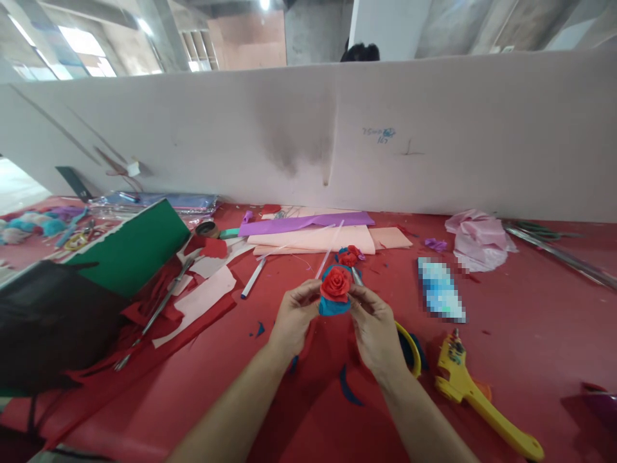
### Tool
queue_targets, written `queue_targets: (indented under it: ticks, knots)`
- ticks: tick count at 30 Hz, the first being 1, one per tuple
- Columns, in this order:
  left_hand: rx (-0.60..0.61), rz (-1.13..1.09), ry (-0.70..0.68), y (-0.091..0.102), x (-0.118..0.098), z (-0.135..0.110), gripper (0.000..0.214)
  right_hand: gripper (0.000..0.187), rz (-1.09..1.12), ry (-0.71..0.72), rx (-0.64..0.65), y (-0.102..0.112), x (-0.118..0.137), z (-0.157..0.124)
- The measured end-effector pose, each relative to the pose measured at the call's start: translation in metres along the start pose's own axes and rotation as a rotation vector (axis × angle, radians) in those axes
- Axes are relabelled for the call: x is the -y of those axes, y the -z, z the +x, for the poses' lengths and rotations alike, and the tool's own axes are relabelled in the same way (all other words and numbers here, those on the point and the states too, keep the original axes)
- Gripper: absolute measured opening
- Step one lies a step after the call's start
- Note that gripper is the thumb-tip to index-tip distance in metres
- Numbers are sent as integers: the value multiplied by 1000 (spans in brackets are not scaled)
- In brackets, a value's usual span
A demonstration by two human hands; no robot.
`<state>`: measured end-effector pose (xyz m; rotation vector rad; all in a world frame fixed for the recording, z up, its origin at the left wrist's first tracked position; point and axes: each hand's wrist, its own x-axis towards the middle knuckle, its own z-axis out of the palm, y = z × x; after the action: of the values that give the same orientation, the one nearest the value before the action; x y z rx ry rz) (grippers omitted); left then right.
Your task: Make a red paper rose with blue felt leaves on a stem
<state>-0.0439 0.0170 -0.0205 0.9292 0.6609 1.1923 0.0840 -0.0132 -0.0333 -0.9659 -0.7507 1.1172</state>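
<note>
My left hand (292,319) and my right hand (378,329) hold a paper rose (336,284) between them, fingers closed on its two sides. The rose has a tightly rolled red centre and a blue paper layer (334,307) below it. Just beyond it on the table lies a second, smaller red and blue flower (350,256). A yellow ring-shaped thing (411,350) with dark blue beside it is partly hidden by my right wrist. Right of that rests a yellow glue gun (475,392). Blue paper scraps (348,388) lie between my forearms.
Peach paper (313,240) and a purple strip (308,223) lie behind the flowers, near a white pen (253,278). Leftward are scissors (159,315), red paper scraps, a green board (132,247) and a dark bag (53,328). Pink crumpled plastic (477,241) lies right. A white partition (216,141) rises behind.
</note>
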Motion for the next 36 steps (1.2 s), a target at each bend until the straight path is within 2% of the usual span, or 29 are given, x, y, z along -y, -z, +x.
queue_targets:
  ticks: [3,7,10,15,19,27,36]
  knots:
    - [-31,14,-20,3,1,2,17,21,5,-15,7,0,-1,-1]
    - [-176,64,-89,6,4,3,12,19,-37,4,2,-1,-2,-3]
    - [-219,89,-159,6,4,3,9,20,-47,35,14,-1,-3,-5]
    - [-191,71,-196,9,5,3,7,27,-104,109,59,3,-3,-5]
    - [-162,24,-157,10,5,4,7,21,-196,144,30,6,-4,-5]
    - [-106,-72,-80,4,2,4,11,7,-182,210,71,-1,1,-7]
    - [-100,-81,-86,6,1,3,13,8,-206,244,107,-1,5,-7]
